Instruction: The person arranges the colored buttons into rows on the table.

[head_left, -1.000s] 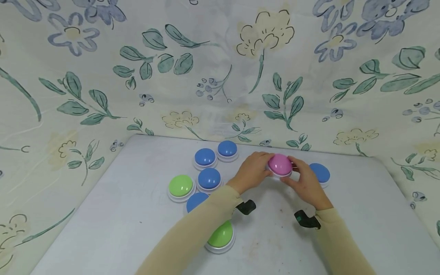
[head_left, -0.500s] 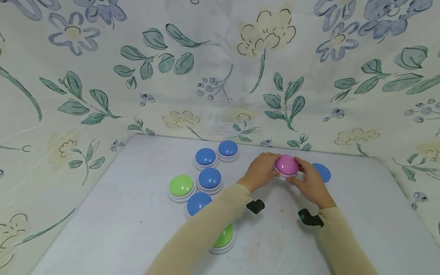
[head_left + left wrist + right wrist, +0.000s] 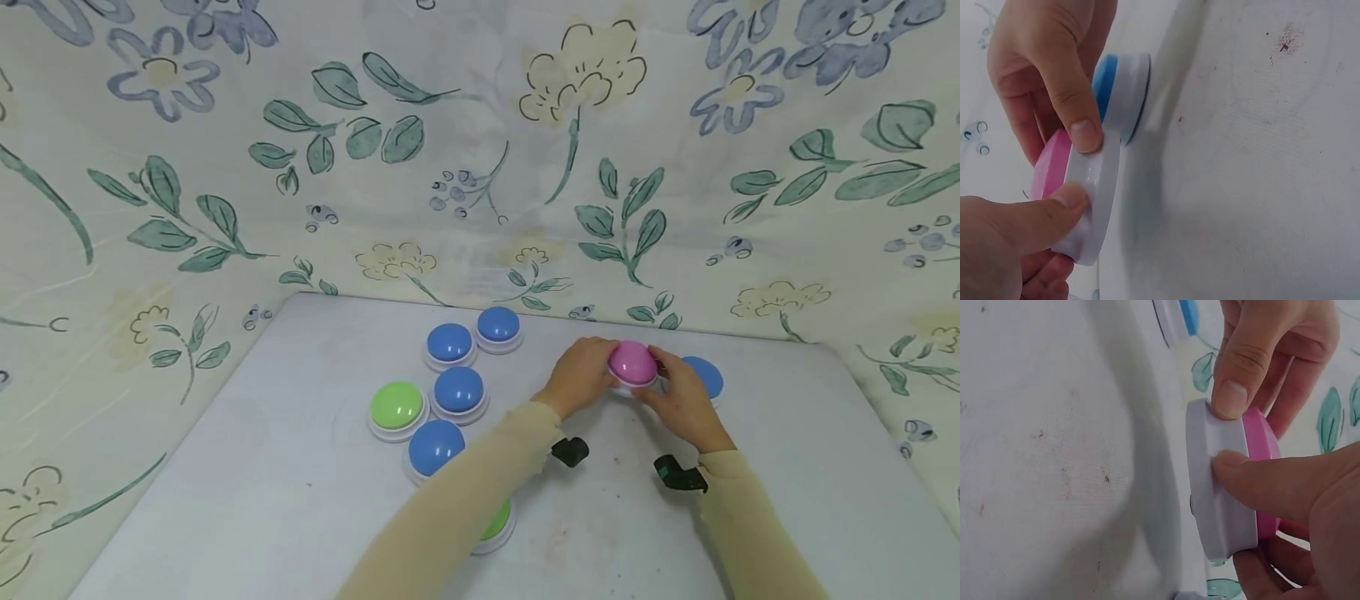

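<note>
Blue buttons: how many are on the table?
5: two blue buttons at the back, two in front of those, and one partly behind the right hand. The left sleeve may hide more.

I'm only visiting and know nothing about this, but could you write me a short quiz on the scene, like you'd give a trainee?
1. Fill in: the held button, gripped by both the left hand and the right hand, has a ____ top.

2. True or false: in the head view, the left sleeve hides part of a green button.

3. What colour is the neighbouring button, just right of the held button in the head view? a) green b) blue c) yellow

Key: 1. pink; 2. true; 3. b
</note>
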Tool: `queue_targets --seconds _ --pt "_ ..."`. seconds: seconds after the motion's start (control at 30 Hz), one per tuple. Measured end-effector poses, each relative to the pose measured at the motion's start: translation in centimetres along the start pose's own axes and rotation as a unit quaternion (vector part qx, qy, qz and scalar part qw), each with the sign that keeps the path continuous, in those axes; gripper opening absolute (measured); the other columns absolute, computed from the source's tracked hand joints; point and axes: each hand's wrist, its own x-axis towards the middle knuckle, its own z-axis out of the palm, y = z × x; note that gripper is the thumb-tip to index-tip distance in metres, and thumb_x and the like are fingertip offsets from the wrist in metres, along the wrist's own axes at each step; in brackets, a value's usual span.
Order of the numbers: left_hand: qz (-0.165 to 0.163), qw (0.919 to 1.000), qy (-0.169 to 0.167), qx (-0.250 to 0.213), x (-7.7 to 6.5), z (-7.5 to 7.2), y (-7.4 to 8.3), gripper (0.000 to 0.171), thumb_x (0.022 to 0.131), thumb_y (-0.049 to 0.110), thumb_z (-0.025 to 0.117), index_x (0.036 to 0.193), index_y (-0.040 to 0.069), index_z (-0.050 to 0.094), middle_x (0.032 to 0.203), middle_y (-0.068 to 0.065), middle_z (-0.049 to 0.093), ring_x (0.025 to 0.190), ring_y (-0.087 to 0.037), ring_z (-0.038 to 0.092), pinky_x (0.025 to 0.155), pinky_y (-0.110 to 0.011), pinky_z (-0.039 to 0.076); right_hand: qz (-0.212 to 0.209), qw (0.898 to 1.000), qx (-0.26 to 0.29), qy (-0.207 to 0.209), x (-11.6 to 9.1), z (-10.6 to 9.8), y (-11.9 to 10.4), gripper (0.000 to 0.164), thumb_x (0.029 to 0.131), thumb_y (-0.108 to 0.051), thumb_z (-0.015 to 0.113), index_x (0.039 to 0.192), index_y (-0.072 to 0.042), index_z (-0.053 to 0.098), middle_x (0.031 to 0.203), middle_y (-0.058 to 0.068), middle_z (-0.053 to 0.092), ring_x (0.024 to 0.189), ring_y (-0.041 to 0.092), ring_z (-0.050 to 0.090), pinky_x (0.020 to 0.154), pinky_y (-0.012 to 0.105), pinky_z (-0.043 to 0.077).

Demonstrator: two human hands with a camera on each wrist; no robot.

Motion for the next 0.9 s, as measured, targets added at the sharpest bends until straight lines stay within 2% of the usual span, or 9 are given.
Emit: queue_targets --seconds 0.6,0.9 --pt "-0.013 0.9999 -0.002 0.001 0.9 1.7 0.1 0.056 0.092 0.025 0.075 0.143 0.009 0.055 0.137 -0.002 0.062 0.129 -0.016 0.054 0.112 -0.023 0.038 0.001 0.999 -0.038 0.003 0.4 0.4 0.7 0.066 0.090 0.004 0.067 0.144 0.020 0.032 0.143 0.041 0.040 0.132 0.053 0.042 0.109 0.061 0.038" --pt "-0.013 0.9998 0.010 -0.005 1.0 2.1 0.1 0.054 0.090 0.022 0.077 0.138 0.007 0.059 0.131 -0.004 0.066 0.123 -0.017 0.059 0.108 -0.023 0.042 0.000 0.997 -0.081 0.002 0.8 0.9 0.3 0.064 0.089 0.006 0.067 0.142 0.021 0.034 0.141 0.041 0.042 0.131 0.054 0.043 0.108 0.062 0.038"
